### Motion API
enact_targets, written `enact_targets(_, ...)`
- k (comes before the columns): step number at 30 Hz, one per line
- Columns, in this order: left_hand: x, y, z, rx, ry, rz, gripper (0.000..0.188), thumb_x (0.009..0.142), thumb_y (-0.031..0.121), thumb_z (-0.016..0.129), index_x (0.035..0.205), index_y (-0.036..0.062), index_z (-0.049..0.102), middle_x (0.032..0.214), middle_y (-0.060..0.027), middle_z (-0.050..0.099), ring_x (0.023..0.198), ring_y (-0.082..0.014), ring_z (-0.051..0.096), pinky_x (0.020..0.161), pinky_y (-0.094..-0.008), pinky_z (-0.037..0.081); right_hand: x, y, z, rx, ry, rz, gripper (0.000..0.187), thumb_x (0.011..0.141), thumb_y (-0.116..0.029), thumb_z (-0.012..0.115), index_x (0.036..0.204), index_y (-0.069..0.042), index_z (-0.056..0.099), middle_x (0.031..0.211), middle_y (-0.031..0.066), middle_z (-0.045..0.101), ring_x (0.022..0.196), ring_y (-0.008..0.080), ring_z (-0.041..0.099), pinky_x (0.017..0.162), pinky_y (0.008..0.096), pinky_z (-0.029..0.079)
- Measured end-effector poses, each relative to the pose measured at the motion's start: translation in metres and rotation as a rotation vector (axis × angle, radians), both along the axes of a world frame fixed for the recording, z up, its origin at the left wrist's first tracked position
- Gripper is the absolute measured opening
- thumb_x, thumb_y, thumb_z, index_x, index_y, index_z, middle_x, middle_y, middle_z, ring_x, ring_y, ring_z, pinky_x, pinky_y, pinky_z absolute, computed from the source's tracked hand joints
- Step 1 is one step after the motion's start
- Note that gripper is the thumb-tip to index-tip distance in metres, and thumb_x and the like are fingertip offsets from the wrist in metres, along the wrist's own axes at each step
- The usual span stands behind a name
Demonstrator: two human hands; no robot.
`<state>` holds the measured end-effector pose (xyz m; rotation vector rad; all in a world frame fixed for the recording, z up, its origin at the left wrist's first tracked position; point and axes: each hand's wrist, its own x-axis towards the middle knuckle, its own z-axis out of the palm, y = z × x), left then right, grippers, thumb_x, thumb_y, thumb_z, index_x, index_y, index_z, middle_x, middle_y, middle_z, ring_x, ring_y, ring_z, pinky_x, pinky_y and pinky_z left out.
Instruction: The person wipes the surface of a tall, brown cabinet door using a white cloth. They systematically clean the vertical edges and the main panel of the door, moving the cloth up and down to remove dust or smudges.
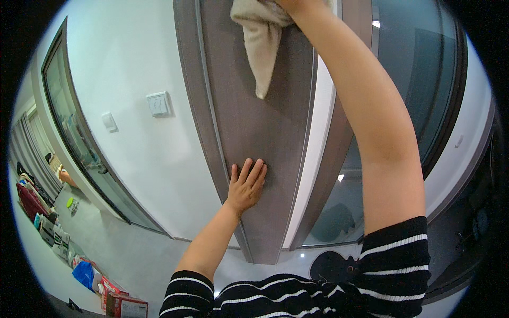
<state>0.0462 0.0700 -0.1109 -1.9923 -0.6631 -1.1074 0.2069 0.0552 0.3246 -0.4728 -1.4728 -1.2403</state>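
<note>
- My left hand presses flat, fingers extended, on the brown wood-grain panel, right of the white wall.
- Beige cloth hangs above it, at my right hand; grip cropped, cannot tell.
- Work looks underway; what's done or left doesn't show.

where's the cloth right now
In the head view, the cloth is at the top centre, hanging down by the right hand in front of the brown panel, above the left hand.
</note>
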Motion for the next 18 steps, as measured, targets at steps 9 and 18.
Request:
enact_targets(9,-0.004,-0.037,0.009,-0.309,-0.108,-0.136,0.047,0.079,0.013,0.066,0.124,0.0076,0.057,0.135,-0.0157,0.047,0.134,-0.0371,0.038,0.11,-0.0576,0.027,-0.031,0.024,-0.211,-0.131,-0.264,0.003,0.027,0.082,-0.02,0.06,0.108,-0.017,0.064,0.115,0.0113,0.062,0.114,0.0314,0.057,0.102,0.0568,0.036)
enact_targets(18,-0.007,-0.098,0.011,-1.149,-0.811,-0.847,0.056,0.092,0.024,0.059,0.14,0.0051,0.037,0.137,-0.0166,0.046,0.105,-0.035,0.061,0.089,-0.0446,0.051,-0.028,-0.044,-0.26,-0.733,-0.174,0.24,0.059,0.077,-0.011,0.069,0.132,-0.014,0.051,0.107,0.0151,0.063,0.102,0.0325,0.063,0.085,0.0414,0.051)
